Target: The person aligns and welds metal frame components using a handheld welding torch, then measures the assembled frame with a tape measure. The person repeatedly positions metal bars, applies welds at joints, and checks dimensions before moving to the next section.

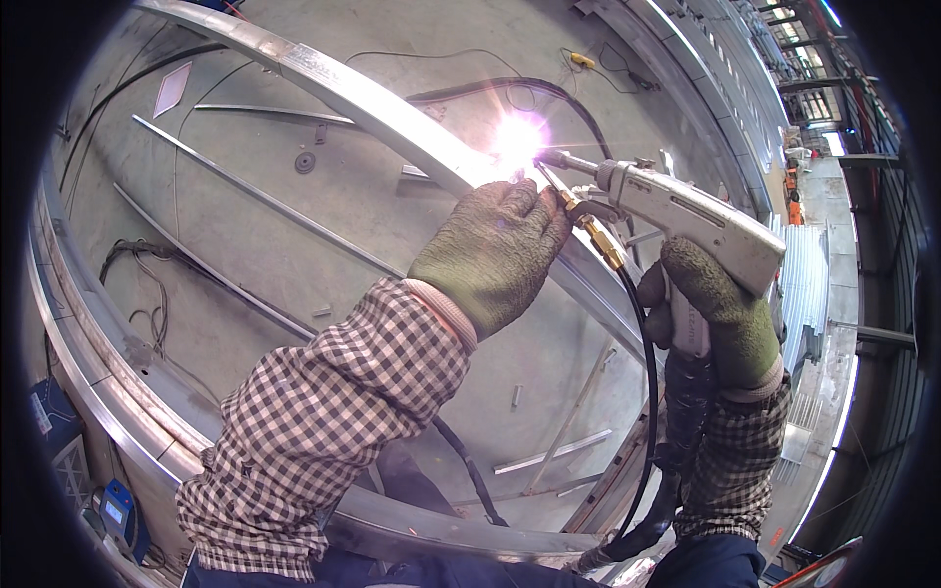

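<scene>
Olive-green gloves (495,250), dark-and-pale checked sleeves (338,397), whitish torch (701,211), brass-yellow fitting (601,243).

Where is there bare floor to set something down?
Bare floor shows between the round disc, the curved beam and a long thin bar; another patch lies between that bar and the roughly parallel one to its lower left. The bright arc, welding torch and left grip crowd one stretch of the beam; looped black cables clutter the far left.
</scene>
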`<state>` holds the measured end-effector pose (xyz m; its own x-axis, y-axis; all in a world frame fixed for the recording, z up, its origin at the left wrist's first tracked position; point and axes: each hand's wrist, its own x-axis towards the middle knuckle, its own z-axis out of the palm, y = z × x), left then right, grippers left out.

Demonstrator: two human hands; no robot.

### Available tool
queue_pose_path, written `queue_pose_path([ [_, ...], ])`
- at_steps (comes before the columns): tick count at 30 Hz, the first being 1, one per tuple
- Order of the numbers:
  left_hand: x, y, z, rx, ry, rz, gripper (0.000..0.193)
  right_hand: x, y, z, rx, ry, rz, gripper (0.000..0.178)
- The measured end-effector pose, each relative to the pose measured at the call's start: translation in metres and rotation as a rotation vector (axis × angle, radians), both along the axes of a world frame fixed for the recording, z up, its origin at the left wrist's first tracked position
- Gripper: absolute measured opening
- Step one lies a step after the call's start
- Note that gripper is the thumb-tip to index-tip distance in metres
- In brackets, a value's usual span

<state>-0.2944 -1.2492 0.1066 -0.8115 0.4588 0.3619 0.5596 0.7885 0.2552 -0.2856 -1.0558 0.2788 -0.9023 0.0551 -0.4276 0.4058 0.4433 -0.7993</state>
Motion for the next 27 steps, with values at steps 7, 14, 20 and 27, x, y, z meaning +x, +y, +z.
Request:
queue_pose_path([
  [7, 0.0012, 0.0018, -0.0072, 0.132, 0.053, -0.002, 0.039, 0.0001, 0.0022, -0.0023, -0.002, 0.009, 0.005, 0.05],
  [14, 0.0008, 0.0007, -0.0049, 0.086, -0.082, -0.015, 0.053, 0.0004, -0.001, -0.0003, 0.013, 0.006, 0.014, 0.05],
  [20, -0.0017, 0.0006, -0.0011, 0.026, -0.059, -0.016, 0.054, 0.0015, -0.0027, 0.001, 0.025, 0.005, -0.008, 0.051],
  [27, 0.0014, 0.0007, -0.0013, -0.016, 0.005, 0.014, 0.043, 0.0019, 0.0029, 0.0017, -0.023, 0.007, 0.015, 0.039],
])
